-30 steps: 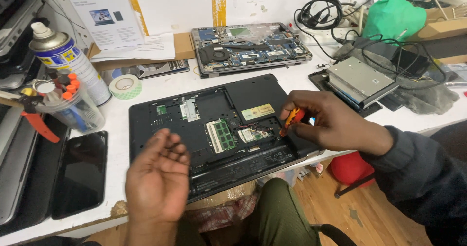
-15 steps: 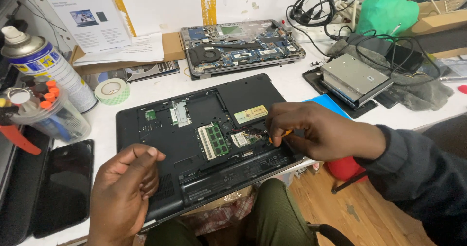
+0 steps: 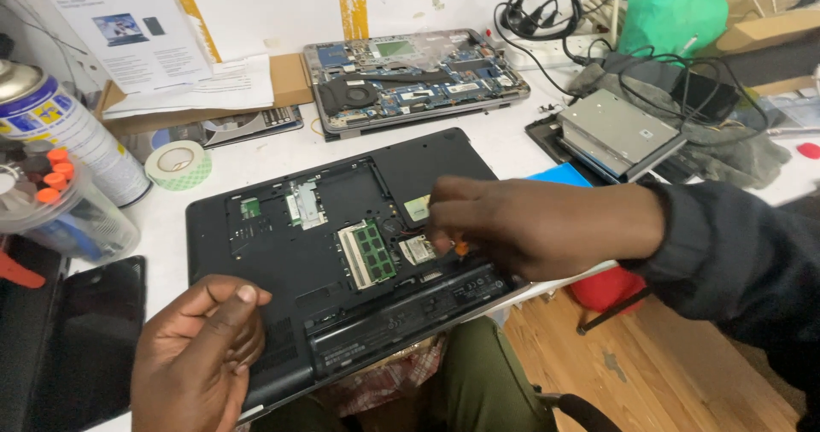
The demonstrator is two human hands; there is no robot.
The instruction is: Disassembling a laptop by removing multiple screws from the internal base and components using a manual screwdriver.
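A black laptop (image 3: 282,261) lies upside down on the white table with its bottom cover off, showing a green memory module (image 3: 369,252) and a small wireless card (image 3: 418,249). My right hand (image 3: 534,225) reaches over the open bay from the right, fingers closed on a small orange-handled screwdriver (image 3: 461,247) beside the wireless card. My left hand (image 3: 198,359) rests curled at the laptop's near left corner, fingers folded in; I cannot see anything in it.
A second opened laptop (image 3: 414,77) lies behind. Tape roll (image 3: 178,164), spray can (image 3: 60,129) and a clear tub of orange-tipped tools (image 3: 64,214) stand left. A dark tablet (image 3: 81,338) lies near left. Drives (image 3: 619,133), cables and a green bag (image 3: 670,13) sit right.
My right hand has moved left over the open bay with the screwdriver. My left hand went from open to curled and settled at the laptop's near left corner.
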